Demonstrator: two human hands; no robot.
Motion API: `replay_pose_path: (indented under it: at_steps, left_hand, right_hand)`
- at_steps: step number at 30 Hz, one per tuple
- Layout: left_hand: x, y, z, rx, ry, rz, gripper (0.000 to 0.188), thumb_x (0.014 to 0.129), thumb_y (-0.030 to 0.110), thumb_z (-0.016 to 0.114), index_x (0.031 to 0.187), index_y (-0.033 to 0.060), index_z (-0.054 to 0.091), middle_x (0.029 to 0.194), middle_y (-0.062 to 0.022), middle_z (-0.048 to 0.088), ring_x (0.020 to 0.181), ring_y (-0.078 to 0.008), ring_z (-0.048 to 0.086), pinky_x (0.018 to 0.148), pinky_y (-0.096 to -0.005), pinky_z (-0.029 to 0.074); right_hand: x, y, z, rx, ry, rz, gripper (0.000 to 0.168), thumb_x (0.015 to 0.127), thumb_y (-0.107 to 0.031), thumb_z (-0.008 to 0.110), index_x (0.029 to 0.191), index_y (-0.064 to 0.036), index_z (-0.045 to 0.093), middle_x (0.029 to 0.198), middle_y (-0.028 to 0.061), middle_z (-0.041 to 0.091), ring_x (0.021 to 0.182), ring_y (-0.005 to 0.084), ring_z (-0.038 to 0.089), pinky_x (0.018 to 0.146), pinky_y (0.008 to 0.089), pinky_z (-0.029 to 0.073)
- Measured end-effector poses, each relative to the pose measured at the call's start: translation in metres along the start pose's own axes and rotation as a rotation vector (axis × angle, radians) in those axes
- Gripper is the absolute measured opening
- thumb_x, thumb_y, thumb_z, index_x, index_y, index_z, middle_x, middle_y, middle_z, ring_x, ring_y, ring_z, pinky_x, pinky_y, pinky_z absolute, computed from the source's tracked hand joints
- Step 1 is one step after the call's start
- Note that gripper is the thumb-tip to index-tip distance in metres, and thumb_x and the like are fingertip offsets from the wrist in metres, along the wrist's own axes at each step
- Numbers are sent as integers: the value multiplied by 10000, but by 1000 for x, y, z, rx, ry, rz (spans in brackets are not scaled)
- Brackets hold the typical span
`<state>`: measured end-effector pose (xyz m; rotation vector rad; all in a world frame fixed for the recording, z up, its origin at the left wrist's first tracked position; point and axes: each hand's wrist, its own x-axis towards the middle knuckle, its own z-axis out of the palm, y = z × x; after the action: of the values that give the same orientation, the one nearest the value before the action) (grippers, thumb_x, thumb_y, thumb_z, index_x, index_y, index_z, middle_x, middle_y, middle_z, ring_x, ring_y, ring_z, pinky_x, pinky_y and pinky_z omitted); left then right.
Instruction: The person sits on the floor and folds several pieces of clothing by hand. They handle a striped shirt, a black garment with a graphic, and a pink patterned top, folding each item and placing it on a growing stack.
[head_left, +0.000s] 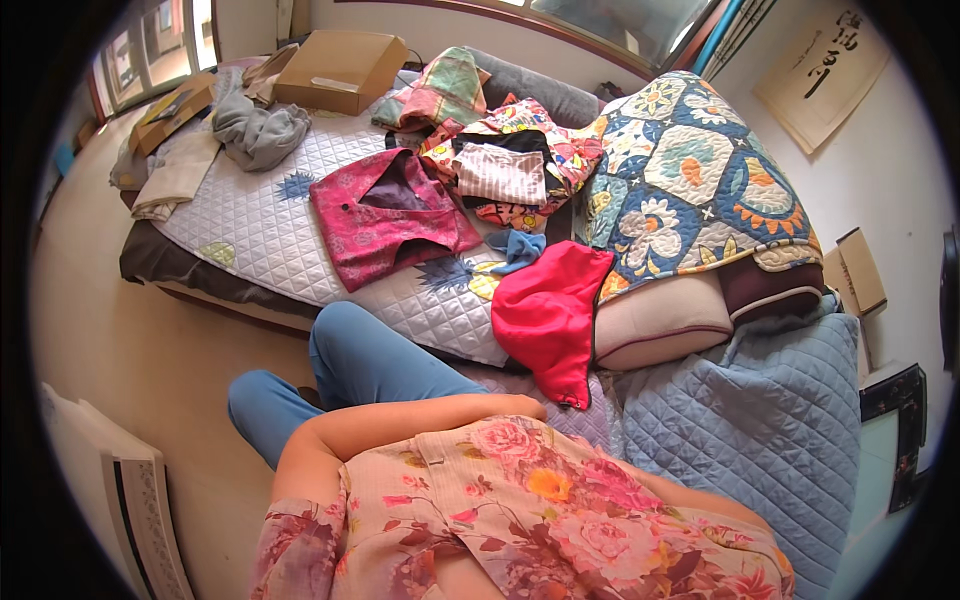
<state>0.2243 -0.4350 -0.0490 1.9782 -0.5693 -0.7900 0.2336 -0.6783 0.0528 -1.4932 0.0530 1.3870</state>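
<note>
My left forearm lies across my front, and only the wrist end of my left hand (529, 407) shows; its fingers are hidden behind my floral shirt. The right forearm runs down at the right, with its hand out of view. Nearest the left hand lies a red cloth piece (551, 307) with black edging, draped over the bed's edge. Beyond it are a small blue cloth (516, 249) and a magenta patterned garment (367, 247), spread flat. A striped folded cloth (501, 174) rests on black fabric atop a colourful printed cloth (577, 157).
A white quilted cover (270, 217) spans the bed. Toward the back sit a cardboard box (337, 67), a grey cloth (259, 131) and a plaid cloth (450, 82). At right, a patterned quilt (690, 165) covers cushions (660, 319) beside a blue quilted cover (750, 412).
</note>
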Motion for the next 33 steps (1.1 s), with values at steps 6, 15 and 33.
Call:
replay_pose_path:
  at_steps: [6, 15, 33]
  left_hand:
    - [-18, -5, 1, -823, 2, 73, 426, 936, 240, 708, 1291, 35, 592, 1075, -41, 681, 979, -127, 631, 826, -307, 523]
    - [-103, 19, -17, -1162, 202, 79, 145, 901, 91, 706, 1020, 19, 668, 976, -29, 687, 864, -93, 639, 774, -235, 514]
    - [-247, -13, 62, -945, 1083, -167, 150, 917, 125, 672, 1020, 41, 603, 867, 5, 637, 784, -45, 593, 649, -246, 471]
  right_hand:
    - [17, 1, -7, 120, 12, 2, 688, 951, -578, 561, 1421, -82, 479, 1325, 92, 597, 1187, 193, 583, 1003, 364, 475]
    - [17, 18, -13, 281, 83, 38, 679, 964, -594, 525, 1383, -60, 530, 1275, 98, 641, 1145, 199, 616, 987, 352, 485]
    - [158, -133, 99, -1009, -366, -99, 548, 1033, -440, 505, 1356, -2, 564, 1328, 118, 609, 1221, 173, 552, 1015, 305, 437]
